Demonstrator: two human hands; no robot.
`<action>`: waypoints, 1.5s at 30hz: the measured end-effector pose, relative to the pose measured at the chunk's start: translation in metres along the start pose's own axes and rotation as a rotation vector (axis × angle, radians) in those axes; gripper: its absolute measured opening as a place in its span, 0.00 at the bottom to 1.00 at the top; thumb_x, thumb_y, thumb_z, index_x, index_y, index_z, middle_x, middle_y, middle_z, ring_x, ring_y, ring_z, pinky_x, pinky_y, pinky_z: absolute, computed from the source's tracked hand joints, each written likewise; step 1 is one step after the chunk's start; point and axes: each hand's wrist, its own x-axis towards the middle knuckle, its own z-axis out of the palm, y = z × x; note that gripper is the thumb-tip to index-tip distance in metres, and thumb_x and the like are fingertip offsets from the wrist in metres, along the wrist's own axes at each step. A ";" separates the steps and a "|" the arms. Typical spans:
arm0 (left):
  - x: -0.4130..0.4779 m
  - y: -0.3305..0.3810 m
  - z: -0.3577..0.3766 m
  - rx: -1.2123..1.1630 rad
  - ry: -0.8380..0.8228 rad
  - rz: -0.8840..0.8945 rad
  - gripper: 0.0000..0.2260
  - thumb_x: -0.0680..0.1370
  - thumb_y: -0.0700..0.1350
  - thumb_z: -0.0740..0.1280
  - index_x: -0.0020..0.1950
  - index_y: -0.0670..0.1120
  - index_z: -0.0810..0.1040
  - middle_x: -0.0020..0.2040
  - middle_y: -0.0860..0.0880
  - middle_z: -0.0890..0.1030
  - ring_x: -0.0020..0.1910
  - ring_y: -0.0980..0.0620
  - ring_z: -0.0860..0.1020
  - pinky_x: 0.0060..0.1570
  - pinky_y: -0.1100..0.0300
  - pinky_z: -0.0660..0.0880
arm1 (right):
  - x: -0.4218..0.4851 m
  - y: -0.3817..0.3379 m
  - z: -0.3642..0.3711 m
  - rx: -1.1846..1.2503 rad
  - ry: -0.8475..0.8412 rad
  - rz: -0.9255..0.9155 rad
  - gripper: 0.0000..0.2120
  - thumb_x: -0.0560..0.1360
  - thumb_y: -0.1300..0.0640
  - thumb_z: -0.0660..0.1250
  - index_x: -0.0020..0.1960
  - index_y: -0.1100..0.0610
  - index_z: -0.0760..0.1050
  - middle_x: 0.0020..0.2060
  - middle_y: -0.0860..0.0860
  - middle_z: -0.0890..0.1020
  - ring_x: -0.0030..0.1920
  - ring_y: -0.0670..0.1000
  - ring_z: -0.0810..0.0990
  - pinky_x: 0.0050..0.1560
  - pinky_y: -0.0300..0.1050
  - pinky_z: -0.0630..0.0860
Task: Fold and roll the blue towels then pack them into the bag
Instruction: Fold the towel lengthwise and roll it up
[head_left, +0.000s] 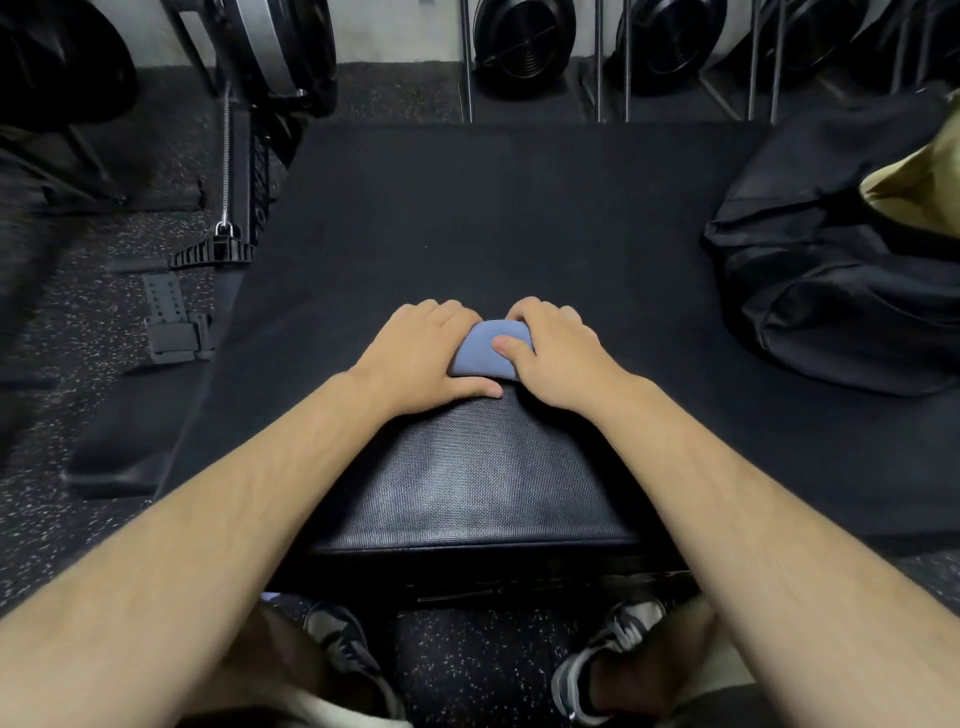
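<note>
Blue rolled towel (488, 348) on black padded bench (467, 218), both hands' grip clamped on it, left hand (421, 353), right hand (556, 353), black bag (831, 270) well apart

Soft matt cloth, finely textured: blue towel (485, 349) at frame centre. Black padded platform (467, 223) beneath, woven-grain vinyl look, faint sheen near the lower edge. Slightly glossy black fabric, nylon-like: bag (831, 280) at right. Rough speckled rubber floor (62, 519) at left. Shiny metal chain (226, 156), upper left.
</note>
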 end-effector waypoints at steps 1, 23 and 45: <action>0.004 0.000 -0.004 -0.002 -0.036 -0.014 0.37 0.69 0.79 0.59 0.61 0.49 0.76 0.53 0.53 0.78 0.48 0.49 0.75 0.50 0.51 0.73 | 0.001 -0.002 -0.002 0.034 -0.005 0.021 0.12 0.82 0.42 0.60 0.58 0.49 0.71 0.53 0.47 0.76 0.58 0.53 0.70 0.58 0.54 0.68; -0.079 0.044 -0.118 0.029 -0.250 -0.074 0.18 0.70 0.49 0.74 0.53 0.50 0.68 0.47 0.53 0.77 0.43 0.48 0.77 0.44 0.50 0.76 | -0.083 -0.088 -0.052 -0.439 -0.067 -0.185 0.14 0.72 0.55 0.69 0.51 0.50 0.65 0.42 0.47 0.72 0.43 0.55 0.74 0.38 0.47 0.67; -0.122 0.046 -0.127 -0.532 -0.004 -0.315 0.18 0.70 0.47 0.75 0.57 0.54 0.74 0.49 0.57 0.80 0.47 0.55 0.79 0.47 0.52 0.78 | -0.086 -0.104 -0.068 -0.283 0.128 -0.125 0.26 0.71 0.58 0.67 0.66 0.47 0.64 0.55 0.49 0.69 0.49 0.57 0.75 0.41 0.50 0.72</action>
